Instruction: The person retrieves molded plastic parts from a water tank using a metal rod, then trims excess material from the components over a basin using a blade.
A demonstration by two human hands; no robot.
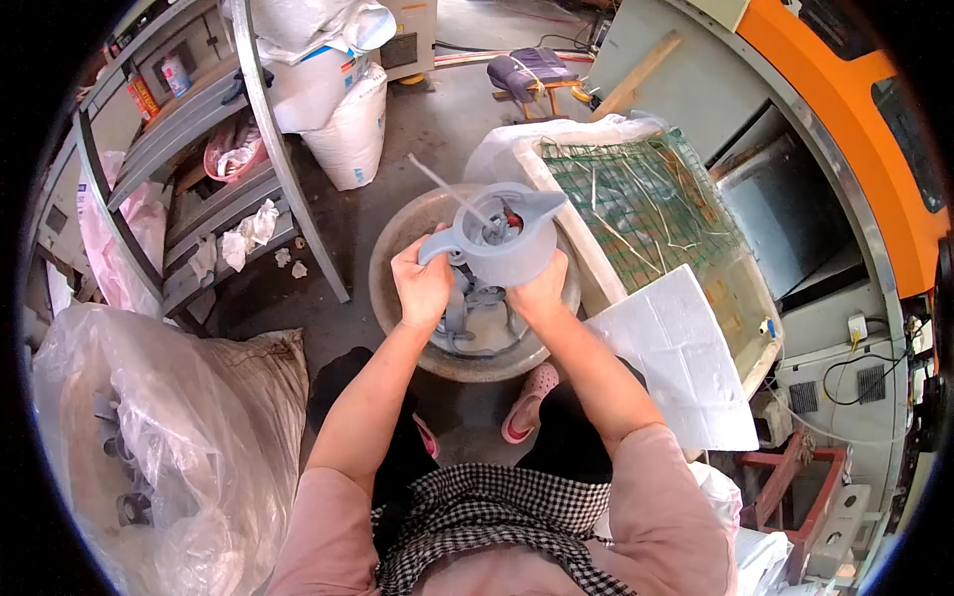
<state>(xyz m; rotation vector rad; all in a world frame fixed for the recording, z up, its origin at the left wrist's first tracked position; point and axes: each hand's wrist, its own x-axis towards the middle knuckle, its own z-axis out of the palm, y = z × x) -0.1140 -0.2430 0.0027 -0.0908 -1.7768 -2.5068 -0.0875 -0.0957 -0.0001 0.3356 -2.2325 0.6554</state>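
Over a round basin [391, 333] I hold a pale grey plastic jug [507, 260] with its spout pointing to the right. My left hand [421, 283] is closed around the jug's handle. My right hand [543, 290] grips the lower right side of the jug, its fingers partly hidden behind it. Inside the jug lie small grey pieces and something red and dark that I cannot make out. A thin pale stick [442, 184] slants out over the rim to the upper left. Several grey plastic parts [487, 333] rest in the basin below.
A white-rimmed tub [586, 260] covered with green netting [636, 199] stands at the right, a white sheet [681, 363] against it. Metal steps [288, 159] and white sacks [343, 129] are upper left. A large clear plastic bag [169, 427] fills the lower left.
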